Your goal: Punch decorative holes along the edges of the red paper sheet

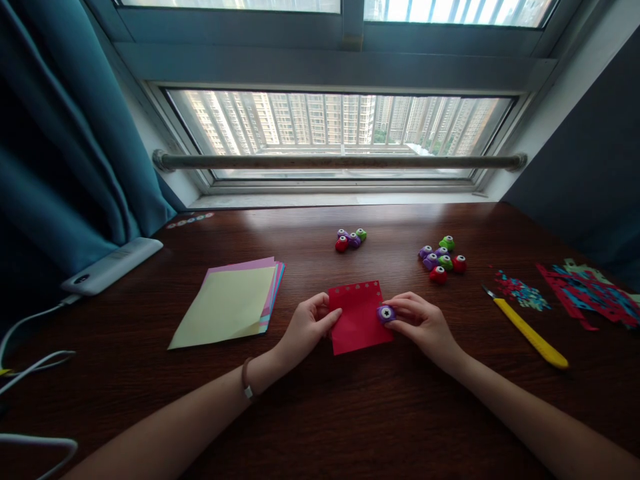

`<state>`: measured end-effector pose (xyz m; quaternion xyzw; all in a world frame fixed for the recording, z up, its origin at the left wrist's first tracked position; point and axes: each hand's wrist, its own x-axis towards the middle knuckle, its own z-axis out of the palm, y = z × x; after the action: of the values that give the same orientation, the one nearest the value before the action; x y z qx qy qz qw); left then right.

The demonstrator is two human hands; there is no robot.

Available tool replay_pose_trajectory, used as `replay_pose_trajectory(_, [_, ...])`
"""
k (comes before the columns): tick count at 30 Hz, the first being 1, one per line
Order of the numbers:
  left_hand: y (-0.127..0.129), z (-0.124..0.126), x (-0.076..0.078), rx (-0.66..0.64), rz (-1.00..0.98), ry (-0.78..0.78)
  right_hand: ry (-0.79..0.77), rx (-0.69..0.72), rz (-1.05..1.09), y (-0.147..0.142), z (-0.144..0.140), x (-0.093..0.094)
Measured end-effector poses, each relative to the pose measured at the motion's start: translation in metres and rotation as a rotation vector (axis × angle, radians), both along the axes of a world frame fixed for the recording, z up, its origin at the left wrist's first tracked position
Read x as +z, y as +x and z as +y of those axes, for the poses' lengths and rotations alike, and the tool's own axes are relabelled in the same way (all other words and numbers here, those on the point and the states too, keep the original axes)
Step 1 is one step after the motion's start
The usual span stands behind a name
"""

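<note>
Paper stack (225, 303) on the left, pale yellow on top, lies well apart from the action — little trouble likely there. Here's the left hand (310, 325): if its pinch slackens, the red sheet (357, 330) could swivel, and a hole might land crooked. The sheet looks thin, so a tug between the 2 hands could tear it, perhaps along the row of small holes (356, 288) at its far edge. Further over, the purple punch (386, 313) could jam or crease the paper if it sits askew. And out right, a careless swing might brush the yellow-handled knife (530, 333).

Now the grip: the left thumb presses on top of the sheet's left edge, fingers partly hidden behind, clamped on the paper. The sheet spans the gap between both hands. At its right edge sits the punch, star-marked face up, held between the thumb and fingers of the right hand (423, 325) — how deep the paper reaches inside it, I can't tell.
</note>
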<state>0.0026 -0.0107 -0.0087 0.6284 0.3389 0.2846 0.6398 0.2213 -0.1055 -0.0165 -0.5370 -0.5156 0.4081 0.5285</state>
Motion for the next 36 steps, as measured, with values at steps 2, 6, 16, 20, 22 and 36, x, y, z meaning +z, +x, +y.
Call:
replay_pose_trajectory(2, [-0.0001, -0.0002, -0.0007, -0.001, 0.032, 0.044, -0.014, -0.003, -0.058, 0.0001, 0.0001, 0.0034])
replay_pose_trajectory(6, [-0.0013, -0.0010, -0.0056, -0.005, 0.132, 0.160, -0.019, -0.026, -0.317, 0.0035, 0.0004, 0.0071])
replay_pose_trajectory(16, [-0.0048, 0.0005, 0.0005, 0.062, 0.471, 0.603, -0.026, 0.010, -0.587, 0.0081, 0.0035, 0.0039])
replay_pose_trajectory(20, [-0.0046, 0.0015, -0.0021, 0.035, 0.560, 0.675, -0.035, 0.031, -0.641, 0.0074, 0.0028, 0.0062])
replay_pose_trajectory(22, [-0.0044, 0.0022, -0.0042, 0.019, 0.593, 0.692, -0.032, 0.035, -0.660, 0.0074, 0.0025, 0.0071])
replay_pose_trajectory(36, [-0.0035, -0.0033, -0.0017, 0.105, 0.750, 0.814, -0.037, 0.054, -0.681, 0.0079, 0.0032, 0.0076])
